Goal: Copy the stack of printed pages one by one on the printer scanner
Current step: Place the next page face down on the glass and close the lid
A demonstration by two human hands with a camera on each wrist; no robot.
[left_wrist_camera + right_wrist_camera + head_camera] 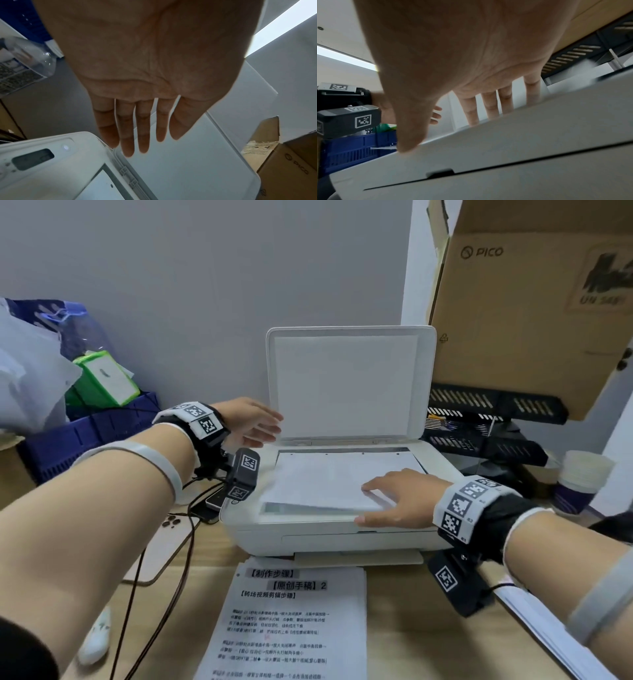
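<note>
On the scanner glass (337,506) at twelve o'clock, my right hand (399,496) presses a sheet (325,481) with flat fingers while my left hand (248,421) hovers open, empty, by the raised lid (346,385).

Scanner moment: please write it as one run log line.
lid up | sheet on glass | right hand flat on sheet | left hand open near lid

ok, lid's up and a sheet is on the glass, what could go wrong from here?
1. The sheet lies skewed, its front edge lifted; the copy may come out crooked.
2. The right hand rests on the sheet; closing the lid now could trap its fingers.
3. The left hand is open beside the lid; a bump might drop it.
</note>
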